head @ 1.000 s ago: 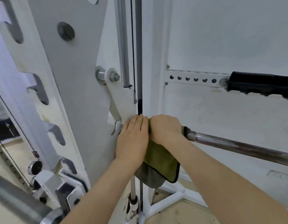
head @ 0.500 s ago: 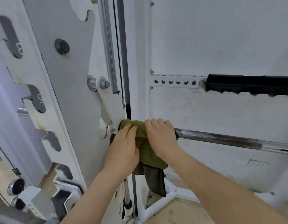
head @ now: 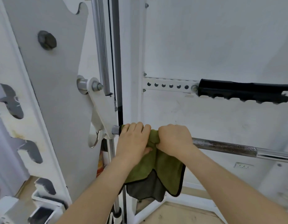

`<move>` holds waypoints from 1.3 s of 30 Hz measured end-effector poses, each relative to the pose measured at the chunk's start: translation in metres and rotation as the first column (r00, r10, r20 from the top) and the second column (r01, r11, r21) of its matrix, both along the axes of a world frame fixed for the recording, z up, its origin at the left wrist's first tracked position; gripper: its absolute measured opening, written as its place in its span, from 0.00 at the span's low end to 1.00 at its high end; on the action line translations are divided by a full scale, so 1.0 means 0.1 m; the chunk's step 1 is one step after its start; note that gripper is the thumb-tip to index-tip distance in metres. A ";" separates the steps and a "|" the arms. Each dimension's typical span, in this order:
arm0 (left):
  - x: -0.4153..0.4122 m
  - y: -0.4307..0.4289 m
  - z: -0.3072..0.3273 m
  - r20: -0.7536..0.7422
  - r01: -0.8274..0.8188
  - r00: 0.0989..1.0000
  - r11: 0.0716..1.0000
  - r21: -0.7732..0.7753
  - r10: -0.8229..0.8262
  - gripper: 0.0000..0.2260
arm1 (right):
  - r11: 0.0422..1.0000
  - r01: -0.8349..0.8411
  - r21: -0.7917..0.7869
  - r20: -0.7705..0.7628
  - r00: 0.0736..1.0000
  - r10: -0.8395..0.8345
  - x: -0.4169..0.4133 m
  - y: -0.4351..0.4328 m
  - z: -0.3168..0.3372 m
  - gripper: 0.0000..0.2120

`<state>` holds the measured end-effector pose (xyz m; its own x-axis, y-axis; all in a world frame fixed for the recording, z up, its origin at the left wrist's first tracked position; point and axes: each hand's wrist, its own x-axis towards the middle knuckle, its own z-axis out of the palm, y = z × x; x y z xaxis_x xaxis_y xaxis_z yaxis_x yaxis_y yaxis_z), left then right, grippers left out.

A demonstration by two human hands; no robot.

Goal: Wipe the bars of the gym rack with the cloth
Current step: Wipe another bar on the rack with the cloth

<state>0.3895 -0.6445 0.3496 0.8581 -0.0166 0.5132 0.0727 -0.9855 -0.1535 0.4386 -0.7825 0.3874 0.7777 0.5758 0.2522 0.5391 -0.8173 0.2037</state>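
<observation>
1. Half a second ago the two hands sat close to the white swing bracket (head: 101, 110). Now both have slid to the right along the long shiny metal bar (head: 228, 147).
2. The knobbly round end of the bar (head: 115, 130) was covered by the cloth before. Now it shows, bare, just left of the left hand.
3. More of the cloth hangs down now than before, and its dark underside shows more.
4. On the far left stands one tall white metal plate with hook-shaped notches (head: 48, 94). I count one dark round bolt (head: 47, 40) on it.
5. Next come two thin upright silver rods (head: 102, 46) and one thin black cable (head: 111, 46).
6. The left hand (head: 133, 143) is curled over the bar and presses the cloth onto it. Its fingers go over the top.
7. There is one soft green cloth with a dark edge (head: 166, 165). It is wrapped on the bar between the two hands and under them, and the rest dangles below.
8. The right hand (head: 174, 139) is a tight fist around the bar, with the cloth bunched at its left side.
9. Higher up on the right is one white strip with six small round holes (head: 167, 85).
10. One black bumpy foam grip (head: 243, 91) sticks out to the right of that strip.
</observation>
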 end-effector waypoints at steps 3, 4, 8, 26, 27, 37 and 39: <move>0.11 0.03 0.23 -0.109 -0.023 0.994 1.000 -0.008 0.022 0.12 | 0.999 -0.043 -0.002 -0.447 0.894 0.038 0.18 0.05 0.23 0.11; 0.14 0.04 0.29 -0.185 -0.020 0.983 0.999 -0.026 0.015 0.11 | 0.999 -0.046 -0.007 -0.586 0.810 0.033 0.26 0.06 0.27 0.11; 0.26 0.05 0.47 -0.435 -0.010 0.900 0.994 -0.109 -0.038 0.12 | 0.997 -0.057 -0.042 -0.828 0.561 -0.003 0.46 0.08 0.34 0.19; -0.36 -0.20 -0.16 0.055 0.235 0.971 0.885 -0.402 -0.233 0.30 | 0.924 -0.298 0.241 0.311 0.925 0.217 -0.23 -0.52 -0.48 0.23; -0.37 -0.27 -0.18 0.072 0.248 0.969 0.898 -0.363 -0.238 0.31 | 0.932 -0.285 0.222 0.316 0.926 0.208 -0.24 -0.60 -0.48 0.23; -0.06 -1.75 -0.36 0.154 0.332 0.938 0.931 -0.151 -0.309 0.27 | 0.990 -0.016 0.142 0.320 0.947 -0.031 -0.14 -2.06 -0.59 0.28; 0.00 -2.03 -0.38 0.146 0.355 0.930 0.927 -0.124 -0.337 0.29 | 0.987 0.050 0.156 0.317 0.943 -0.098 -0.10 -2.37 -0.61 0.30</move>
